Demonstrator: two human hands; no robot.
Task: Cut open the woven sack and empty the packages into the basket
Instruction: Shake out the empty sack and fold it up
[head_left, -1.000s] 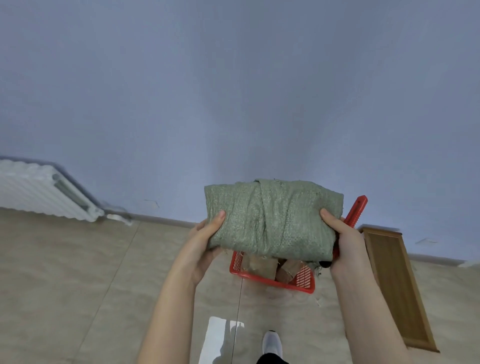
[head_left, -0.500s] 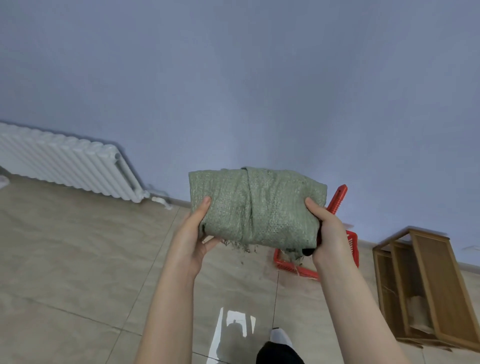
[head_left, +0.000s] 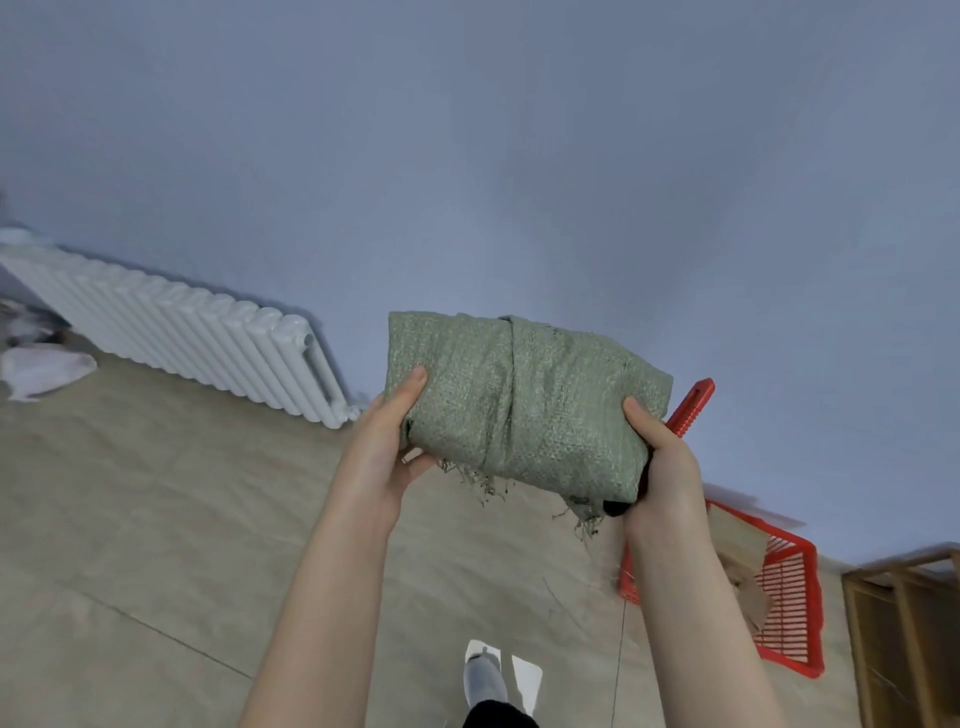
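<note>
A white radiator (head_left: 208, 338) stands at left; the left hand (head_left: 382, 457) grips the woven sack (head_left: 519, 405) by its left end; the sack is held in the air between both hands; the right hand (head_left: 662, 467) clasps its right end together with a red cutter (head_left: 691, 405); the red basket (head_left: 792, 587), holding brown packages (head_left: 737, 540), sits on the floor (head_left: 156, 519) at lower right.

Bare forearms (head_left: 332, 597) end in a bare left hand (head_left: 382, 460) and right hand (head_left: 665, 470). A dark trouser hem (head_left: 498, 716) sits just below a grey shoe (head_left: 485, 680).
</note>
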